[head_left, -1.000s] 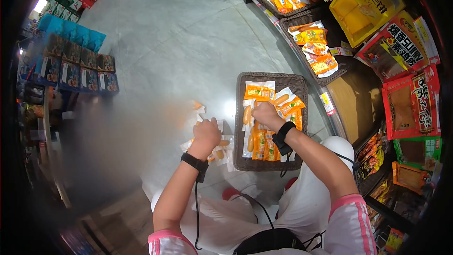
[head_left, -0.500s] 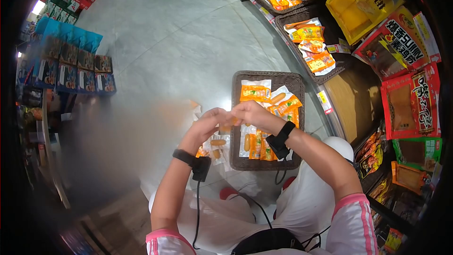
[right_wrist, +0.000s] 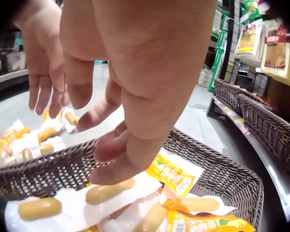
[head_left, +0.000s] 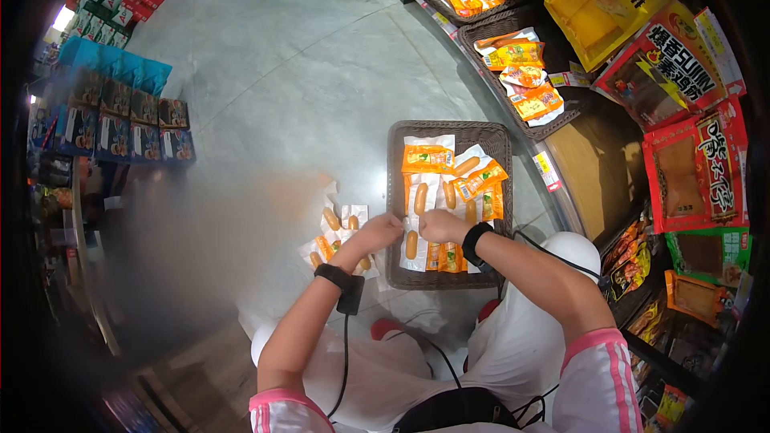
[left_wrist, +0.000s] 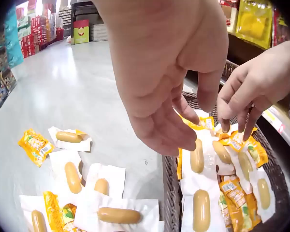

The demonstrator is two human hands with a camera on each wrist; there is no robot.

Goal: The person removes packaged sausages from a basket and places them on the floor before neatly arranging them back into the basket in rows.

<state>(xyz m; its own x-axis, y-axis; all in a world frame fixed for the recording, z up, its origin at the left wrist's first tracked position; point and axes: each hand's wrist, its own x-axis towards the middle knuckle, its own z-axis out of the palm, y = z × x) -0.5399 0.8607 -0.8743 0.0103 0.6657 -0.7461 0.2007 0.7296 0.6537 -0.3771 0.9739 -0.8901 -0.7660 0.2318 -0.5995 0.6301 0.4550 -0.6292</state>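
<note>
A brown wicker basket (head_left: 504, 140) on the floor holds several packaged sausages (head_left: 420, 199), in clear, white and orange wrappers. My left hand (head_left: 377, 234) hovers at the basket's left edge, its fingers loosely extended and holding nothing. Over the packs inside, my right hand (head_left: 443, 227) hangs with relaxed fingers; in the right wrist view nothing shows between its thumb and fingers (right_wrist: 118, 176). More sausage packs (left_wrist: 118, 215) lie loosely spread on the floor left of the basket, partly hidden by the left forearm in the head view.
Two wicker baskets (head_left: 577, 116) of similar packs stand on a low shelf at the right. Large red and yellow food bags (head_left: 696, 164) hang above it. Blue boxed goods (head_left: 128, 128) line the left side. My knees (head_left: 553, 265) are close to the basket's near end.
Both hands came together above the basket's left side half a second ago, with something orange between them. Now they are apart, lower and nearer me, and hold nothing.
</note>
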